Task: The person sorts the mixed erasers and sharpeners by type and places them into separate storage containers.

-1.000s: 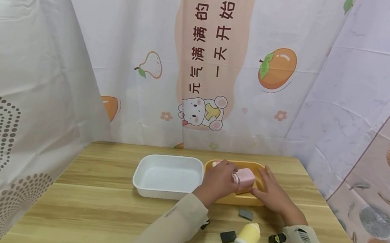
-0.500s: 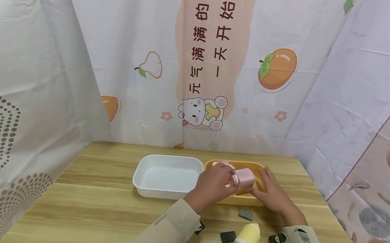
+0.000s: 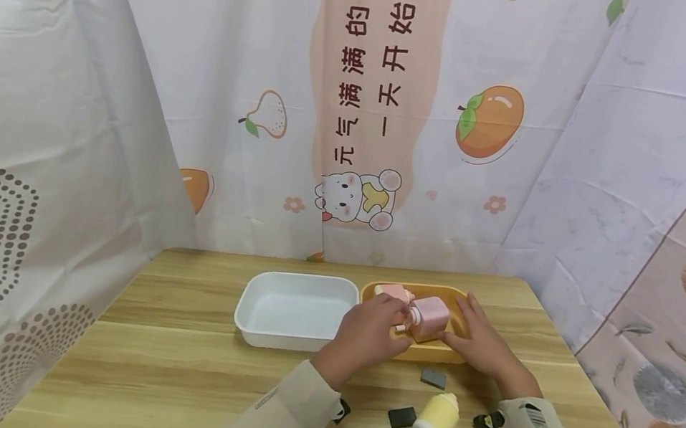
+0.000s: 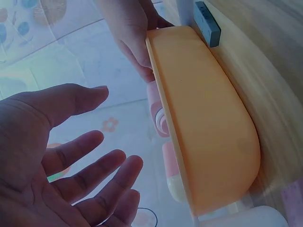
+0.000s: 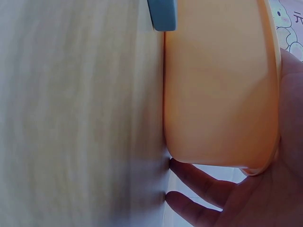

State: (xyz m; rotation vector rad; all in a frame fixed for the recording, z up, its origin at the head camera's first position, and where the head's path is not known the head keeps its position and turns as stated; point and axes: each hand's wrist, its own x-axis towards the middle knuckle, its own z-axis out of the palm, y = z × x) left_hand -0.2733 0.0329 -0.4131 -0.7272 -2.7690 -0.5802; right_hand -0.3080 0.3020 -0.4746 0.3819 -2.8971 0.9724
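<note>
My left hand (image 3: 372, 330) is over the left part of the orange tray (image 3: 412, 353), in front of two pink bottles. In the left wrist view the same hand (image 4: 75, 161) has spread, slightly bent fingers and holds nothing. One pink bottle (image 3: 433, 316) lies tilted in the tray with its neck toward my left hand; the other pink bottle (image 3: 393, 291) is behind that hand, partly hidden. At the tray's right end my right hand (image 3: 485, 341) grips the wall. In the right wrist view its fingers (image 5: 201, 187) reach round the outside of the end, tips down at the table.
A white tray (image 3: 290, 341) stands directly left of the orange one. On the wooden table (image 3: 167, 364) in front lie a grey block (image 3: 433, 378), a black block (image 3: 401, 417) and a yellow bottle (image 3: 436, 421), between my forearms. A printed curtain (image 3: 242, 186) hangs behind the table.
My left hand has drawn back toward the left and nearer to me, uncovering more of the far pink bottle. My right hand, the trays and the bottles have stayed where they were.
</note>
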